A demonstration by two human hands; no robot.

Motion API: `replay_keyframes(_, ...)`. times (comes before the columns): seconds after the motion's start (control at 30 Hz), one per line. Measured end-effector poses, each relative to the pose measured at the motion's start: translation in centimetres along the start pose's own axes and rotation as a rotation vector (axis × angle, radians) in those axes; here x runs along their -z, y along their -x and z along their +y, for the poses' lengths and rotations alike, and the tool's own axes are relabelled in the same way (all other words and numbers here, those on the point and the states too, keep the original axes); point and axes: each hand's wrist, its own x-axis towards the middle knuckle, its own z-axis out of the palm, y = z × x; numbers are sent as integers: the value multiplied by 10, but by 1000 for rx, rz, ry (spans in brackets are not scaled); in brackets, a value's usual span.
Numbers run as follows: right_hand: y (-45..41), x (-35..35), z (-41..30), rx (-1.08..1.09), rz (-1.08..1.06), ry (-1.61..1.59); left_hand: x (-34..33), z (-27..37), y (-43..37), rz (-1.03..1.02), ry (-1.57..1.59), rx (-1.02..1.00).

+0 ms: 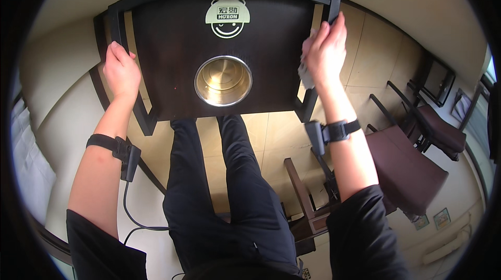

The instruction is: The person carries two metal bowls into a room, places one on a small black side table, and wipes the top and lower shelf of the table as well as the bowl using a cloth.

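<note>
A dark wooden high chair's tray-like top, with a round metal-lined recess and a pale cartoon emblem, lies before me; what furniture it belongs to I cannot tell for certain. My left hand is closed around the dark side rail at left. At the right rail, my right hand holds a crumpled whitish cloth or tissue against the frame, its fingers pointing up along the rail. Both wrists wear black straps with small devices.
Brown padded chairs stand at the right, with a wooden frame piece nearer my legs. A pale wall runs along the left. Tiled floor shows beneath. A cable hangs from the left wrist device.
</note>
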Motion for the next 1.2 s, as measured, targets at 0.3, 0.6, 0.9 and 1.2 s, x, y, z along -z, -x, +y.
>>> replay_keyframes(0.3, 178, 43, 13, -645, -279, -248, 3, -3, -1, 5, 28, -6)
replay_keyframes(0.6, 156, 33, 19, -663, -177, -450, 2, -6, -1, 5, 38, -37)
replay_keyframes(0.9, -50, 3, -40, -490, -183, -322, 1, -9, 4, -45, -6, 18)
replay_keyframes(1.2, -70, -14, -9, -235, -77, -195, 4, -6, -1, -38, 5, 1)
